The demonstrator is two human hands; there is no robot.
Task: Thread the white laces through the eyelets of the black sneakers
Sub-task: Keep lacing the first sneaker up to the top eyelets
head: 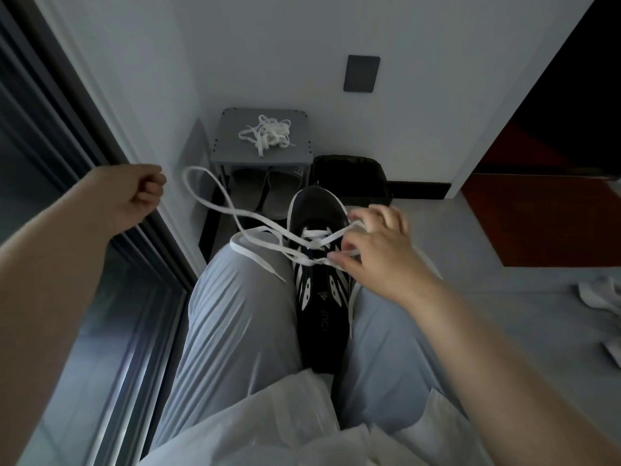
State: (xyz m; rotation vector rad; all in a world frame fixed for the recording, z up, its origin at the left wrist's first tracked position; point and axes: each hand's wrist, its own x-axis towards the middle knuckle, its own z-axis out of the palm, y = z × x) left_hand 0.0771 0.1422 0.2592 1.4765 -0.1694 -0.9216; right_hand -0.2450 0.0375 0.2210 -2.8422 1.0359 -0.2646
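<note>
A black sneaker (321, 297) with white stripes lies between my knees, toe pointing away from me. A white lace (258, 227) crosses its lower eyelets. From there a long loop of lace swings out to the left in the air, and one lace tip rests on my left knee. My right hand (373, 253) is at the shoe's right eyelets, thumb and fingers pinching the lace. My left hand (141, 193) is raised at the left with its fingers curled into a fist. The loop passes close beside it, and I see no lace inside the fist.
A second white lace (265, 134) lies bunched on a small grey stool (232, 146) against the wall. Grey slippers (258, 193) sit under the stool, with a black bag (349, 173) beside it. A dark glass door frame runs along the left. White items (601, 294) lie on the floor at right.
</note>
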